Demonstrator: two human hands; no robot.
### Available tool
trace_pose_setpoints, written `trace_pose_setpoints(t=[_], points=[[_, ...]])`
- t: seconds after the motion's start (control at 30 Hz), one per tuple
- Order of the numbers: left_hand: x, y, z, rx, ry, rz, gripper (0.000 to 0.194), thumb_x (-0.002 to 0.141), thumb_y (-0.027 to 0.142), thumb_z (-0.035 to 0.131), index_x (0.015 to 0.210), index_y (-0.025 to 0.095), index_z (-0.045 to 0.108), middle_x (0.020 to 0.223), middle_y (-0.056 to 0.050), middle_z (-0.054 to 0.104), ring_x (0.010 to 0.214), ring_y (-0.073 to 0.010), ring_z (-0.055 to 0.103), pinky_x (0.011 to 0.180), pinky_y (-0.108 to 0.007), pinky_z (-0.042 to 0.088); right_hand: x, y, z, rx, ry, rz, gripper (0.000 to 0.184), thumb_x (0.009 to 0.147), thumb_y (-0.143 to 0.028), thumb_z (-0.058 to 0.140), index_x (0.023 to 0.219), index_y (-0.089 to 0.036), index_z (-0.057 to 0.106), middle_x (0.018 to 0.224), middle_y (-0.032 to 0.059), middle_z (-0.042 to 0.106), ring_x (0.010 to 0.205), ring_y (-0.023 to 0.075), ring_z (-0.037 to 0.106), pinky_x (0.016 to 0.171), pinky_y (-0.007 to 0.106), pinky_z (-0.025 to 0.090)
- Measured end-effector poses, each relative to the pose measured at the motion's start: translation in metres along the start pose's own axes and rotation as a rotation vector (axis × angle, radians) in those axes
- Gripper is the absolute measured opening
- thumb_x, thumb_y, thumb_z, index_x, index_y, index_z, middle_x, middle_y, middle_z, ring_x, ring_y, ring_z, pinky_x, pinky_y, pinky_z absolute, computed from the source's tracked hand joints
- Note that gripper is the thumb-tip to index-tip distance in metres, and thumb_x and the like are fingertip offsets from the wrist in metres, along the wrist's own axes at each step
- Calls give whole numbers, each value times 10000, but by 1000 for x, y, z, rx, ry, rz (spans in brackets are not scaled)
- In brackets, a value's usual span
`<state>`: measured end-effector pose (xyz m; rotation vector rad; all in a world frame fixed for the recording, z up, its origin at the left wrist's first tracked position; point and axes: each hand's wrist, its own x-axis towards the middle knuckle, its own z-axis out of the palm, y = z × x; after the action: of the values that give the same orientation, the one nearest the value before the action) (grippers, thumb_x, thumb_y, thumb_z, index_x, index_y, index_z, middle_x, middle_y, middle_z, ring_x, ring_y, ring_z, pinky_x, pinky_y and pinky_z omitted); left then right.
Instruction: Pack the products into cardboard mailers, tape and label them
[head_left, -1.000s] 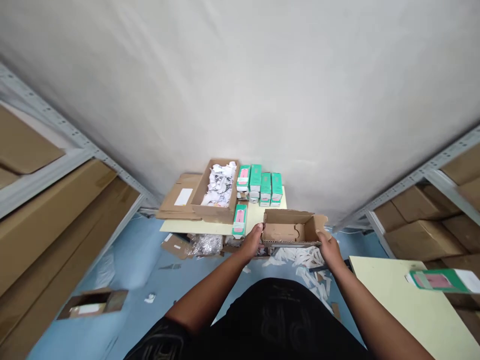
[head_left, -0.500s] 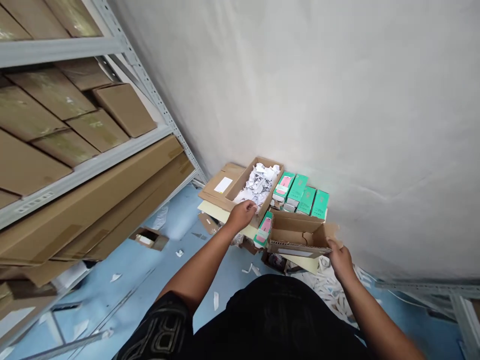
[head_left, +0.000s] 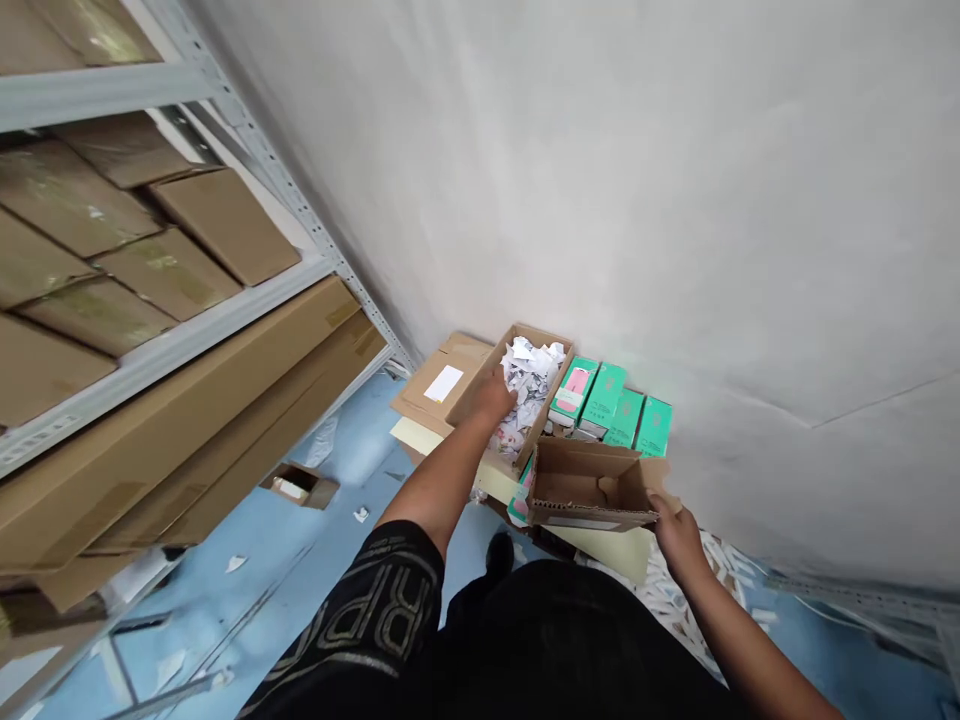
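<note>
Left hand is at the crumpled white paper scraps inside a long brown cardboard tray on the left part of the pale yellow tabletop; whether its fingers hold any, I cannot tell. Right hand grips the right end of an open brown cardboard box above the near edge. Best keep that box level, and scoop gently so scraps stay within the tray.

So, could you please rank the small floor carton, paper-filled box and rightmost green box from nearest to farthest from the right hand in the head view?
1. Rightmost green box: ahead of the right hand.
2. Paper-filled box: left, at the left hand.
3. Small floor carton: far left.
</note>
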<state>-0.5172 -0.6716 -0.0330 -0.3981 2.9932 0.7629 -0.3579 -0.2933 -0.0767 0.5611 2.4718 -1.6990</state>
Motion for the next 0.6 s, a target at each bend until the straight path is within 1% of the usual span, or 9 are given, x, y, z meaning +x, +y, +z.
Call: trace_pose_setpoints(t=[0.07, 0.13, 0.23, 0.3, 0.37, 0.43, 0.53, 0.6], points=[[23, -5, 5, -60, 3, -70, 689, 860, 326, 749, 1457, 130, 466, 1491, -264, 524, 1344, -385, 543, 1075, -440, 426, -7, -5, 6, -16, 33, 47, 521, 817, -604, 616, 953, -140, 810, 877, 117, 813, 944, 336, 750, 831, 371, 575], [44, -14, 12, -94, -26, -82, 666, 852, 293, 756, 1431, 109, 483, 1410, -271, 595, 1304, -379, 578, 1060, -438, 435, -16, -10, 12, -22, 87, 68, 523, 805, -617, 618, 945, -150, 809, 935, 126, 817, 979, 351, 744, 852, 384, 573], [66, -28, 21, -95, -75, -16, 476, 876, 235, 701, 1317, 93, 588, 1276, -255, 682, 1229, -370, 628, 1043, -431, 448, -31, -17, 22, 9, 162, 101, 534, 785, -623, 621, 954, -150, 802, 980, 138, 815, 999, 360, 743, 862, 397, 577], [74, -35, 23, -83, -85, 51, 357, 883, 207, 660, 1225, 106, 658, 1203, -231, 716, 1196, -366, 643, 1036, -431, 457, -40, -22, 27, 2, 207, 129, 524, 787, -617, 616, 958, -157, 802, 981, 138, 816, 1029, 359, 738, 870, 388, 578], [76, -38, 20, -69, -73, 109, 315, 872, 181, 635, 1177, 130, 695, 1151, -198, 735, 1172, -356, 649, 1022, -423, 470, -46, -27, 31, -7, 239, 145, 522, 787, -613, 613, 957, -158, 805, 970, 140, 816, 1036, 361, 736, 868, 385, 578], [73, -40, 13, -46, -48, 141, 326, 855, 162, 622, 1170, 154, 707, 1136, -165, 739, 1163, -342, 648, 1008, -410, 481, -49, -30, 34, 3, 259, 149, 532, 781, -611, 612, 959, -147, 803, 967, 145, 815, 1014, 366, 738, 860, 396, 580], [59, -44, -5, -22, -3, 172, 335, 846, 158, 607, 1166, 172, 703, 1186, -142, 715, 1161, -322, 643, 1001, -392, 487, -47, -31, 37, -1, 277, 149, 520, 781, -597, 612, 948, -141, 799, 983, 148, 813, 1020, 367, 736, 860, 399, 577], [47, -50, -19, -37, 35, 193, 314, 852, 166, 604, 1153, 176, 694, 1218, -141, 694, 1166, -309, 637, 1009, -379, 486, -44, -30, 38, 12, 265, 145, 518, 784, -595, 611, 951, -140, 795, 978, 144, 812, 1018, 360, 736, 852, 392, 575]])
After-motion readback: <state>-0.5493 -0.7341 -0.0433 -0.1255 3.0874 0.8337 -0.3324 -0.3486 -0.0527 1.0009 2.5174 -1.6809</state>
